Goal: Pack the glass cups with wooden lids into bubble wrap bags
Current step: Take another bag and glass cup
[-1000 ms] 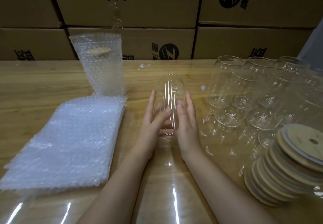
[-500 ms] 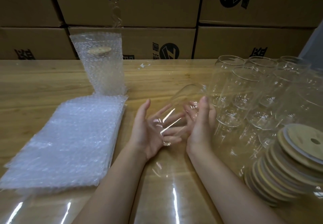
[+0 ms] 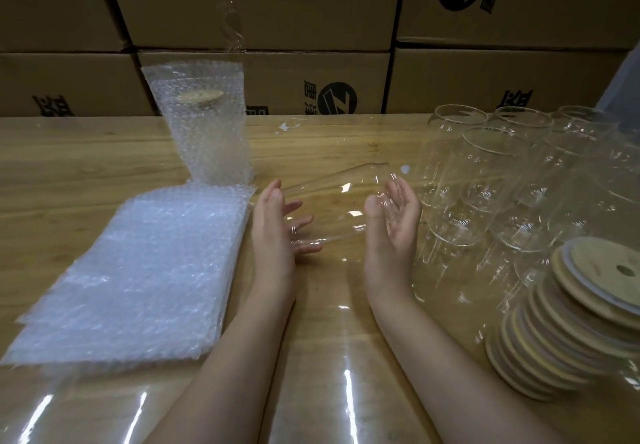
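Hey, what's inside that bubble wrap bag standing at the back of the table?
A wooden lid shows through the bubble wrap bag near its top, lying flat. Below it the wrap blurs everything, so what the lid sits on cannot be made out.

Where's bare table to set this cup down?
Back centre, between the wrapped cup and the empty cups; also far left behind the bag stack. The right is crowded with cups and lids.
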Demonstrator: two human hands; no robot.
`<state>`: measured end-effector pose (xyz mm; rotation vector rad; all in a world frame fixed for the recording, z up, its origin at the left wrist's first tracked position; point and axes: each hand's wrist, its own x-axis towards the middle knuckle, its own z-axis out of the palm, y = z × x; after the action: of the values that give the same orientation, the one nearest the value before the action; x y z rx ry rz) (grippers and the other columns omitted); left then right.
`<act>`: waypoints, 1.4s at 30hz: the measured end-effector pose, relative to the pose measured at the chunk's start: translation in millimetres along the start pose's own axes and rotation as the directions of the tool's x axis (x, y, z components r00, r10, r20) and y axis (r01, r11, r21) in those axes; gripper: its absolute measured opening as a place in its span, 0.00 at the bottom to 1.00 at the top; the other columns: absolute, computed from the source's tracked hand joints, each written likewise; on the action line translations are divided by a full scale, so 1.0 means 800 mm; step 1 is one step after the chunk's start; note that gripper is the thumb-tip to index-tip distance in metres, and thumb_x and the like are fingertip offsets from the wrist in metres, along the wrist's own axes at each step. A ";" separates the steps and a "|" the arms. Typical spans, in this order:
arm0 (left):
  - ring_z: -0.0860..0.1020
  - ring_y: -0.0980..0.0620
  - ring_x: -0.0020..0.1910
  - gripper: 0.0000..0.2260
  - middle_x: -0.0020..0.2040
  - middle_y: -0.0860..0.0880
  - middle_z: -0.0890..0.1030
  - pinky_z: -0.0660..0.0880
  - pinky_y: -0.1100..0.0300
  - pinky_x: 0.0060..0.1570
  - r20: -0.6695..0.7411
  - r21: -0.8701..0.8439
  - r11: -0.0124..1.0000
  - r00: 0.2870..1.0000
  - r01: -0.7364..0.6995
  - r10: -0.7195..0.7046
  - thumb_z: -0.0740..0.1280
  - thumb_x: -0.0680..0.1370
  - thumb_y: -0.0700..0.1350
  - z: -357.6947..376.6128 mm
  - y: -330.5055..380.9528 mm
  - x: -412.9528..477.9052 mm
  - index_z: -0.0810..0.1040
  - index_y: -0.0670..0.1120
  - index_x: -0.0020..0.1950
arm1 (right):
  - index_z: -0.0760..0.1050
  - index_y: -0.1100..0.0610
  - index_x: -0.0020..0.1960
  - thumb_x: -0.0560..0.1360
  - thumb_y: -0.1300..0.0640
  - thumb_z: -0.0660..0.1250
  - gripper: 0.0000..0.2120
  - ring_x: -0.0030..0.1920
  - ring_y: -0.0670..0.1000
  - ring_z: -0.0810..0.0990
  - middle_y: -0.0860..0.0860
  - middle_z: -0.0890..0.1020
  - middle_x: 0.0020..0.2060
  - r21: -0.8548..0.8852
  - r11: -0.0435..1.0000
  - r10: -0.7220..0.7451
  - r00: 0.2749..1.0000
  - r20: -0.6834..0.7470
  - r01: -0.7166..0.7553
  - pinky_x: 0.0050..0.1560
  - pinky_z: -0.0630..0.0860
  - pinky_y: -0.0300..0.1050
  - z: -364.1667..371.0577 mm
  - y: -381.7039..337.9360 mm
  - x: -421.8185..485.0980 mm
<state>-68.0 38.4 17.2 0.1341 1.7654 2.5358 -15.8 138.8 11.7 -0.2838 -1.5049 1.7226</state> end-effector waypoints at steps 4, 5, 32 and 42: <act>0.83 0.52 0.42 0.20 0.50 0.49 0.83 0.71 0.61 0.23 -0.011 0.079 0.997 1.000 -0.018 0.018 0.59 0.66 0.66 -0.003 0.003 0.001 0.76 0.64 0.55 | 0.66 0.45 0.67 0.72 0.43 0.62 0.23 0.64 0.37 0.72 0.46 0.73 0.67 0.046 0.998 0.039 0.999 -0.018 -0.038 0.63 0.68 0.30 -0.004 -0.004 0.005; 0.83 0.53 0.41 0.20 0.49 0.49 0.83 0.70 0.62 0.22 -0.019 0.085 0.996 1.000 -0.015 0.017 0.59 0.67 0.65 -0.003 0.002 0.001 0.77 0.63 0.55 | 0.68 0.46 0.66 0.71 0.41 0.61 0.24 0.63 0.38 0.73 0.46 0.74 0.66 0.048 0.998 0.052 0.998 -0.029 -0.050 0.62 0.70 0.30 -0.004 -0.004 0.007; 0.85 0.46 0.44 0.16 0.54 0.45 0.83 0.76 0.58 0.26 -0.005 -0.138 0.980 0.989 0.144 -0.146 0.55 0.79 0.60 0.002 -0.002 0.008 0.75 0.52 0.53 | 0.62 0.48 0.73 0.78 0.43 0.55 0.24 0.62 0.32 0.71 0.35 0.71 0.63 -0.008 1.000 0.018 0.999 0.051 -0.017 0.63 0.67 0.34 -0.003 0.003 0.009; 0.82 0.48 0.53 0.16 0.64 0.48 0.76 0.81 0.53 0.42 0.104 -0.008 0.999 0.994 0.036 -0.035 0.51 0.82 0.58 0.011 -0.010 0.001 0.70 0.56 0.64 | 0.50 0.51 0.75 0.72 0.60 0.71 0.41 0.62 0.47 0.75 0.48 0.73 0.63 -0.066 0.987 0.160 0.942 0.293 -0.147 0.63 0.73 0.43 0.007 0.012 0.001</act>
<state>-68.3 49.5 12.5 0.2285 1.7017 2.4647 -23.8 135.3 4.9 -0.1722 -1.7792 1.9245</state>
